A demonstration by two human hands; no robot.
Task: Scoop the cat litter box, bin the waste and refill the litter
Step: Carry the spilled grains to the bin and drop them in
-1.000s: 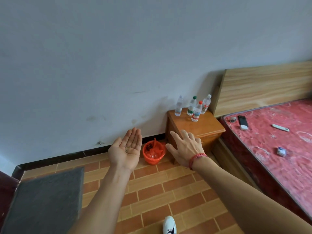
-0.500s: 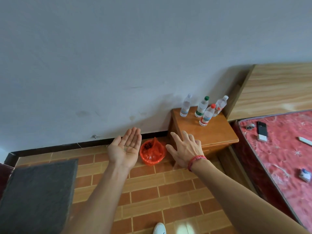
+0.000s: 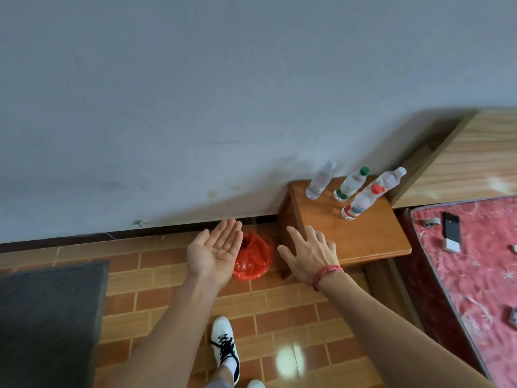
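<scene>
While grains (image 3: 215,251) lie in the left hand (image 3: 208,260), the red bin (image 3: 254,261) sits alongside.

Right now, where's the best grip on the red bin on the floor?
Probably the near rim of the red bin, reached from above and the front: its mouth is open upward, the wall stands behind it and the nightstand crowds its right side.
</scene>
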